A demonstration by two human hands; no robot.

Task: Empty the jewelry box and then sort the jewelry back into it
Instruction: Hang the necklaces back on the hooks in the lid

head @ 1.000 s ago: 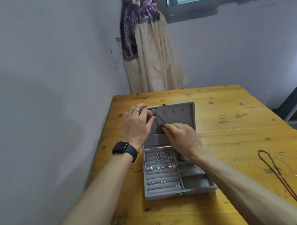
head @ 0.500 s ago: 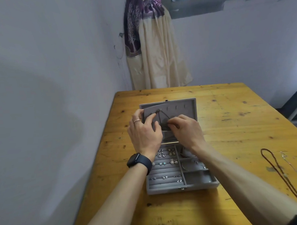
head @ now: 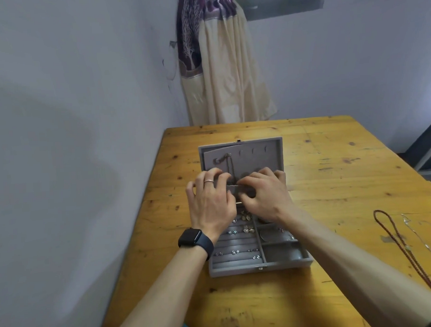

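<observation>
Nearest, two bare forearms reach forward over a yellow-brown knotted wooden table [head: 333, 170]. Between them sits the open grey velvet-lined jewelry box [head: 239, 270], its metal clasp facing the person. Its left half is rows of padded ring rolls holding small studs and rings [head: 247, 228]. Its right half is split into square compartments, the middle one with something curved and metallic in it (too small to name).

To the right on the table, well apart from the box, lie a long dark-red beaded necklace [head: 395, 239] and, beside it, a thin pale chain [head: 420, 236].

The left hand [head: 211, 200], with a black smartwatch [head: 192, 239] on the wrist and a silver ring [head: 208, 180] on one finger, is at the hinge line. Its thumb and forefinger pinch the pale pocket edge [head: 233, 186] of the raised lid [head: 266, 161]. The right hand [head: 265, 193] is just beside it, fingers curled tight with tips bunched together. Whether they grip anything I cannot tell.

A thin dark chain [head: 230, 167] hangs from a hook in the lid and runs down between the two hands.

Beyond the table's far edge, a cream and purple curtain [head: 220, 76] hangs in the corner.
</observation>
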